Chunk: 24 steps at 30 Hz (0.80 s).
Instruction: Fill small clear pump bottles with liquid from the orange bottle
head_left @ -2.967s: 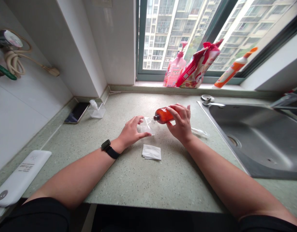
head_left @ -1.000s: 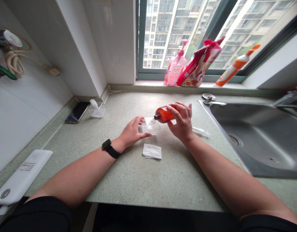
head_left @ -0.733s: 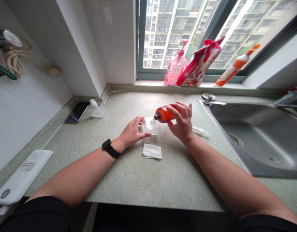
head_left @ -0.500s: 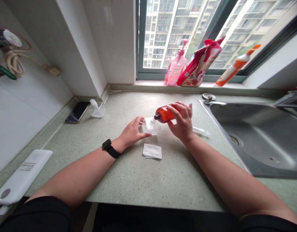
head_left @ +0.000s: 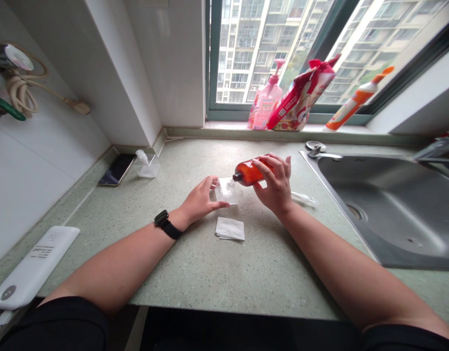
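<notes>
My right hand [head_left: 275, 183] grips an amber bottle [head_left: 249, 172] that lies nearly level, its dark open neck facing left. Beneath the neck is a clear plastic container [head_left: 229, 195] on the counter, and clear liquid shows at the bottle's mouth above it. My left hand [head_left: 204, 197], wearing a black watch [head_left: 161, 218] on the wrist, holds the container's left side between thumb and fingers. Just in front of the container lies a folded white tissue [head_left: 230, 228]. Behind my right wrist is a clear plastic item [head_left: 304, 199], partly hidden.
A steel sink [head_left: 385, 195] borders the counter on the right. At the back left are a phone [head_left: 117, 169] and another clear container [head_left: 148, 168]. A white power bank [head_left: 36, 265] lies front left. On the sill stand a pink pump bottle [head_left: 264, 105], a red bag [head_left: 301, 100] and an orange-white bottle [head_left: 352, 107].
Both hands and the tilted bottle keep nearly the same place. The stream at the bottle's mouth looks slightly different in shape.
</notes>
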Each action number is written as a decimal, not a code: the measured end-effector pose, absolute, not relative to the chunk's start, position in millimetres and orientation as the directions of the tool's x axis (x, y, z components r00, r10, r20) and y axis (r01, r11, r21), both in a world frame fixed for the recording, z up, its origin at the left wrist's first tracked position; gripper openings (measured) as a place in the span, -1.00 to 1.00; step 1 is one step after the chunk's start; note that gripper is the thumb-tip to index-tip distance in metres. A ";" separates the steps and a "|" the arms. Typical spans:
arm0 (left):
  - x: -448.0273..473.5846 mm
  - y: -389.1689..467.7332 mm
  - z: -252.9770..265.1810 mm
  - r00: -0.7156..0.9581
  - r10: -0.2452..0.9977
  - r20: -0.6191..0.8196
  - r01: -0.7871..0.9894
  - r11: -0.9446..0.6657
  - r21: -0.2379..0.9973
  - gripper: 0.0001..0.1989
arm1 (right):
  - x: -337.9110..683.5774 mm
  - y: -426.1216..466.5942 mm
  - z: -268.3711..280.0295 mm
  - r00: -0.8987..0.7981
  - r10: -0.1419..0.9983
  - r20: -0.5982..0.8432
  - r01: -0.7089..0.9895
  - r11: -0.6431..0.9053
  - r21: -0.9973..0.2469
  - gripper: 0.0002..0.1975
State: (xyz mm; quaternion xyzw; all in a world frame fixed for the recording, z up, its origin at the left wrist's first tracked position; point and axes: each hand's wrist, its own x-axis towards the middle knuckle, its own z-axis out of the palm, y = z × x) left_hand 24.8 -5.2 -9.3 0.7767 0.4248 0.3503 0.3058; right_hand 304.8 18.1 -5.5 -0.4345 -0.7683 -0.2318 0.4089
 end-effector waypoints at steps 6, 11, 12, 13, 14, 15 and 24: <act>24.9 -6.2 -7.0 0.392 0.879 0.270 0.459 -0.441 0.771 -0.24 | 305.2 18.7 -6.4 -0.282 0.490 0.825 0.855 0.519 -0.016 -0.09; 24.7 -6.5 -7.6 0.399 0.875 0.273 0.458 -0.449 0.767 -0.24 | 305.9 19.3 -6.6 -0.285 0.487 0.826 0.858 0.514 -0.007 -0.11; 24.7 -6.4 -7.9 0.399 0.875 0.273 0.458 -0.448 0.768 -0.24 | 305.8 19.4 -6.6 -0.286 0.484 0.827 0.857 0.515 -0.005 -0.11; 24.8 -6.3 -8.1 0.399 0.876 0.272 0.457 -0.447 0.769 -0.23 | 305.8 19.4 -6.5 -0.287 0.480 0.829 0.856 0.516 -0.003 -0.12; 24.8 -6.2 -8.3 0.398 0.877 0.271 0.458 -0.446 0.770 -0.23 | 305.7 19.4 -6.4 -0.288 0.475 0.832 0.855 0.519 0.000 -0.12; 24.8 -6.1 -8.4 0.398 0.877 0.270 0.458 -0.445 0.770 -0.23 | 305.6 19.4 -6.3 -0.289 0.469 0.834 0.854 0.521 0.003 -0.13; 25.0 -6.0 -7.5 0.407 0.872 0.272 0.462 -0.453 0.762 -0.24 | 305.7 19.2 -6.2 -0.288 0.469 0.835 0.854 0.521 0.002 -0.12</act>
